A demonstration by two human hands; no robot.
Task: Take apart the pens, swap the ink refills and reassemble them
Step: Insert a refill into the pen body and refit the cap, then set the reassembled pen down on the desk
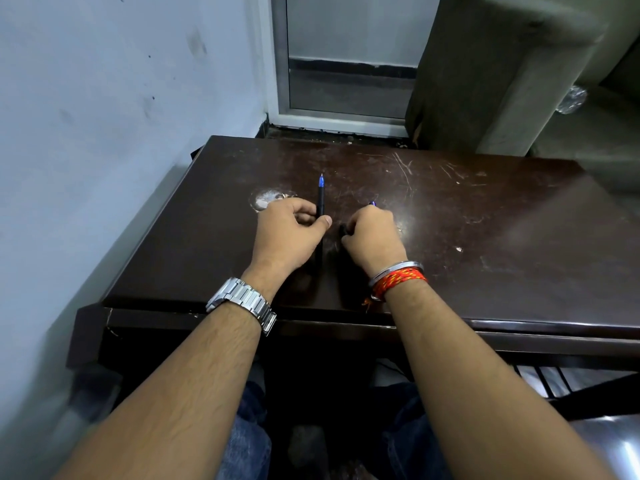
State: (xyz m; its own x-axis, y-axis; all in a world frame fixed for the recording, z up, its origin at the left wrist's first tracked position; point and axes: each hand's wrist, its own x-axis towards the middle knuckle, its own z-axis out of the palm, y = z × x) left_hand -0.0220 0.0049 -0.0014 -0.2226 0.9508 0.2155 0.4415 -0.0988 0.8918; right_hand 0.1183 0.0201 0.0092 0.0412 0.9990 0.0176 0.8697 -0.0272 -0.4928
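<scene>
A pale wall (104, 116) fills the left side, meeting the dark scratched worktop (485, 237) along its 9 o'clock edge. A round pale scuff (266, 199) marks the wood just at 11 o'clock from the left hand.

The left hand (291, 233) rests on the worktop with a metal watch (242, 303) at the wrist. Its fingers are curled and its thumb is pressed in, clamped on the first pen (321, 199). That pen has a black barrel and a blue end; it lies nearly straight, the blue end pointing to 12 o'clock and the rear end running back under the hand toward 6 o'clock. It looks whole, with no part pulled off.

Just beside it, at 3 o'clock, the right hand (374, 233) is closed into a loose fist on the second pen (372, 204). Only that pen's blue tip shows beyond the knuckles at 12 o'clock, and a bit of black shows at the thumb side; the rest is hidden, so I cannot tell whether it is still in one piece. A steel bangle (398, 270) and a red-orange thread band (398, 284) circle this wrist. The two hands sit near each other but apart.

No box, cup or tray holds the pens; both are on the bare wood. At 12 o'clock beyond the worktop stands a framed glass door (346, 64), with a curtain (485, 64) to its right.
</scene>
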